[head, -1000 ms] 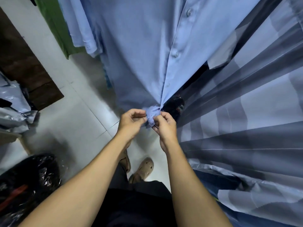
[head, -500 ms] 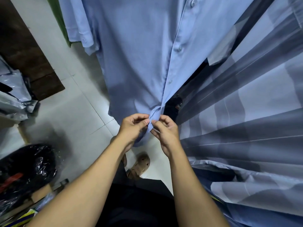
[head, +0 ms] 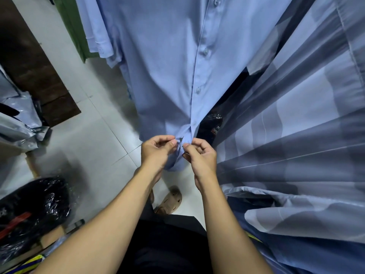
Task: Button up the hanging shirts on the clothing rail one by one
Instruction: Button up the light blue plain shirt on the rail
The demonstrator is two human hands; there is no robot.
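Observation:
A plain light blue shirt (head: 167,62) hangs in front of me, its placket closed by several buttons (head: 205,51) running down the middle. At the bottom hem my left hand (head: 158,150) pinches the left edge of the fabric between thumb and fingers. My right hand (head: 200,155) pinches the right edge close beside it. The hem bunches between the two hands, and any button there is hidden by my fingers.
A blue and grey striped shirt (head: 296,125) hangs close on the right. A green garment (head: 73,30) and another light blue sleeve (head: 98,36) hang at the back left. A black plastic bag (head: 33,206) and grey plastic packages (head: 17,119) lie on the white tiled floor (head: 85,141).
Both hands stay at the shirt's bottom hem, working the fabric between their fingertips; the bunched hem has shifted slightly between them. The view has shifted a little.

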